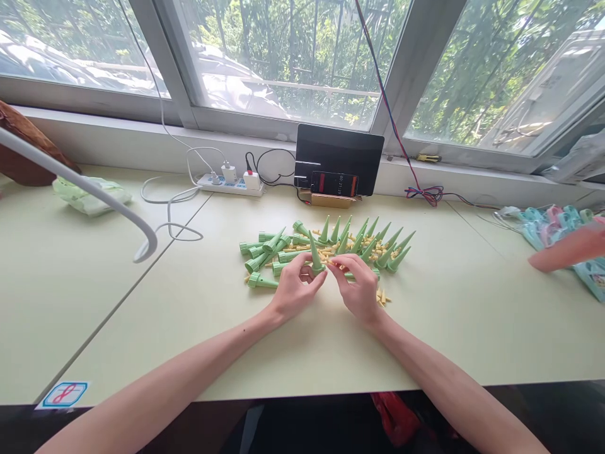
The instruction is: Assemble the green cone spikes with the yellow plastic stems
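While L hand (299,285) grips green cone (316,257) | R hand (357,285) fingertips pinch yellow pc (330,261)

Held green cone (316,255): pointed tip up, wide end down, nearly upright. Small yellow peg (331,262): held just beside the cone's base, partly hidden. Loose green cones (263,282): on their sides at left, ribbed wide ends showing, some overlapping. Standing green cones (399,260): grouped at right, tips up. Yellow pieces (384,297): scattered among the cones, small cluster nearer the front.
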`<state>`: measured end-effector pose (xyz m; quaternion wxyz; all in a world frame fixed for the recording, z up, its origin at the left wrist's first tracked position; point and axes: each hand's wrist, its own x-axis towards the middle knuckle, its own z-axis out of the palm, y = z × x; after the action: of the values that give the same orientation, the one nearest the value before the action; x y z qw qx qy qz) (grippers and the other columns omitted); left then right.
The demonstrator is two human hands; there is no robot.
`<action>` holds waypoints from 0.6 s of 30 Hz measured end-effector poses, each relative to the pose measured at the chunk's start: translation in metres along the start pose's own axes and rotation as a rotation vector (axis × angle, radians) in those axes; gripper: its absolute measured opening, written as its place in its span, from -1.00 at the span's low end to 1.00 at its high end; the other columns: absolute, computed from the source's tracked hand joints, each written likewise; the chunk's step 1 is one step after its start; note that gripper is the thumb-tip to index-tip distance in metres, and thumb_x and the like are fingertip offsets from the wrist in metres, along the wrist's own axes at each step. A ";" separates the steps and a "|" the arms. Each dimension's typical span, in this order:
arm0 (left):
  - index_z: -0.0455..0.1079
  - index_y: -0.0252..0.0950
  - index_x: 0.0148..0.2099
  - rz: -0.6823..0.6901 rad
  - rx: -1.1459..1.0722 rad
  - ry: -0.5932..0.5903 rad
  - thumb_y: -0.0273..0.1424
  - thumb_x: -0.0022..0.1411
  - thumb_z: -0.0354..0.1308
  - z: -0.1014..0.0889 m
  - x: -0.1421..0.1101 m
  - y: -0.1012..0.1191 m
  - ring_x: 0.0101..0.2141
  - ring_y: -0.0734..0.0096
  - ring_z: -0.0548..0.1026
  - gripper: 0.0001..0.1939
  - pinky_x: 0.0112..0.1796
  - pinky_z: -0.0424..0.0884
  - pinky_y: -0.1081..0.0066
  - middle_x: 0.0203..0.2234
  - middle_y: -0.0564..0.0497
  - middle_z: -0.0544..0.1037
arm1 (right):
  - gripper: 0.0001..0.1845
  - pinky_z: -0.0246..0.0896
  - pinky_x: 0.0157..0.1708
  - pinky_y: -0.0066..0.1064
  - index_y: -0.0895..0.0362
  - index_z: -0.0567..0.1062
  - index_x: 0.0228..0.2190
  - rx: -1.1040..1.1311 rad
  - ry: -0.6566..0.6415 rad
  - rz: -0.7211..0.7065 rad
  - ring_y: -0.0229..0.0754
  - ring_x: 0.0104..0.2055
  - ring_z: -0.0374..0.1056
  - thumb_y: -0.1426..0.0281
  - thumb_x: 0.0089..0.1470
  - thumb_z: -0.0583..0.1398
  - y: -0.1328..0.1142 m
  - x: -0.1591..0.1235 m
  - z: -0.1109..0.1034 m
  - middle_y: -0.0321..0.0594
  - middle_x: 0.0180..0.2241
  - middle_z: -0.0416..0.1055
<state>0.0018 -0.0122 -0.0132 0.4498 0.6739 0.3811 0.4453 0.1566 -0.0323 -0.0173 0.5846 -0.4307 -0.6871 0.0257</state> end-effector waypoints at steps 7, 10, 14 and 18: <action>0.39 -0.29 -0.01 0.009 -0.009 -0.004 -0.24 0.25 0.17 0.000 0.001 -0.001 -0.46 0.47 0.48 -0.68 -0.38 0.51 0.41 -0.20 -0.07 0.56 | -0.92 0.42 -0.37 -0.41 0.10 0.51 -0.28 0.031 -0.039 0.102 -0.22 -0.33 0.42 0.49 0.19 0.20 0.004 0.000 -0.001 -0.22 -0.35 0.48; 0.39 -0.29 0.01 0.004 -0.006 -0.016 -0.25 0.25 0.17 0.000 0.001 -0.003 -0.48 0.49 0.45 -0.68 -0.41 0.50 0.42 -0.19 -0.07 0.55 | -0.91 0.43 -0.35 -0.40 0.09 0.51 -0.25 0.041 -0.052 0.137 -0.20 -0.30 0.44 0.47 0.19 0.20 0.005 -0.001 -0.001 -0.22 -0.33 0.50; 0.39 -0.29 0.01 -0.002 -0.004 -0.022 -0.27 0.24 0.18 0.000 0.002 -0.006 -0.48 0.48 0.45 -0.68 -0.42 0.50 0.42 -0.22 -0.06 0.54 | -0.90 0.45 -0.33 -0.37 0.09 0.50 -0.23 0.042 -0.075 0.170 -0.18 -0.28 0.46 0.45 0.20 0.19 0.006 -0.001 -0.002 -0.21 -0.32 0.52; 0.39 -0.28 0.01 0.000 0.004 -0.025 -0.28 0.24 0.18 0.000 0.002 -0.006 -0.45 0.45 0.48 -0.68 -0.40 0.51 0.40 -0.22 -0.06 0.54 | -0.91 0.46 -0.33 -0.36 0.10 0.51 -0.23 0.038 -0.080 0.185 -0.17 -0.30 0.47 0.43 0.18 0.21 0.006 -0.001 -0.003 -0.21 -0.33 0.53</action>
<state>0.0014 -0.0078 -0.0186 0.4529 0.6804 0.3764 0.4362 0.1621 -0.0305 -0.0201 0.5599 -0.4799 -0.6665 0.1098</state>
